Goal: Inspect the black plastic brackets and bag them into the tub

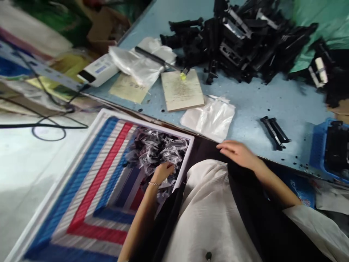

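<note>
My left hand (163,171) reaches down into a large striped woven bag (95,189) beside me, its fingers curled among clear plastic packets of black parts (156,149). What the fingers hold is hidden. My right hand (238,153) lies flat with fingers stretched out at the near edge of the blue table (253,105), holding nothing. An empty clear plastic bag (209,118) lies just beyond it. One loose black plastic part (274,131) rests to the right of that hand.
A big heap of black plastic parts (240,36) fills the far table. A wooden board (181,89), a paper slip (128,87), a tool with a yellow tip (160,60) and more plastic lie at left. A blue basket (327,149) sits at right. Cables cross the floor.
</note>
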`<move>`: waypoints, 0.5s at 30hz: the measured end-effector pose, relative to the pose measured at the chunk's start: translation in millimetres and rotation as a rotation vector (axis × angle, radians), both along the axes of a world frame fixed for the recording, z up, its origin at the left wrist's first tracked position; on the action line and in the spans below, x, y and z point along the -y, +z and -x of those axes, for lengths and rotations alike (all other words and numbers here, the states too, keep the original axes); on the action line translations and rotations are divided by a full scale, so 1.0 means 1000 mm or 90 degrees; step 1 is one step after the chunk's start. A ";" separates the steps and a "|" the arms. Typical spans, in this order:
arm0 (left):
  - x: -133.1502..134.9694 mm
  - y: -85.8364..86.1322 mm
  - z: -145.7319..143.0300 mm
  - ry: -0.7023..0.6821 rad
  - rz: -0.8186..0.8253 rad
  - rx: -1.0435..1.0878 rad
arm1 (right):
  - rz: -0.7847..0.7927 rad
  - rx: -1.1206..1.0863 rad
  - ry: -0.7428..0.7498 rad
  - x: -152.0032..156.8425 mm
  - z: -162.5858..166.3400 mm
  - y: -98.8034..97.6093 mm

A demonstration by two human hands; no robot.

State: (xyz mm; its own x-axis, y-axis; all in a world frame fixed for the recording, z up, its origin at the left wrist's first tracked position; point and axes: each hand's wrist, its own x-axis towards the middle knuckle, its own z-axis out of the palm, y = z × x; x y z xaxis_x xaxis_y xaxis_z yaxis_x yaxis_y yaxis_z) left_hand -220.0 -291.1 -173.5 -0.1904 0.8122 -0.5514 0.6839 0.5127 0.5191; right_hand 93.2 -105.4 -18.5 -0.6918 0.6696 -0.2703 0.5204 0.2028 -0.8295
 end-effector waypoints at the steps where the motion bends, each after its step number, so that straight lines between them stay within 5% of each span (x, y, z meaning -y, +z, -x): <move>1: -0.011 0.015 0.002 -0.013 -0.007 0.061 | -0.080 0.066 -0.080 -0.014 -0.019 0.011; 4: -0.051 0.071 -0.012 -0.023 -0.119 0.255 | -0.310 0.382 -0.301 -0.052 -0.080 0.029; 8: -0.125 0.127 -0.076 -0.110 -0.416 0.255 | -0.275 0.627 -0.292 -0.064 -0.143 0.022; 11: -0.181 0.129 -0.129 -0.132 -0.491 0.085 | -0.259 0.628 -0.275 -0.050 -0.176 0.009; 15: -0.227 0.104 -0.157 -0.117 -0.376 -0.091 | -0.241 0.545 -0.382 -0.036 -0.204 -0.003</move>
State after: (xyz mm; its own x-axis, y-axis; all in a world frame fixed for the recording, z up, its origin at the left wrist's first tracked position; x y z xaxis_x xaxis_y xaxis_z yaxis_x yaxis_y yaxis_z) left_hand -62.9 -63.9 -69.5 -0.0580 0.9981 0.0206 0.8166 0.0356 0.5760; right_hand 296.8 -69.0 -21.9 0.0897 0.9733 -0.2115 0.9901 -0.1101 -0.0866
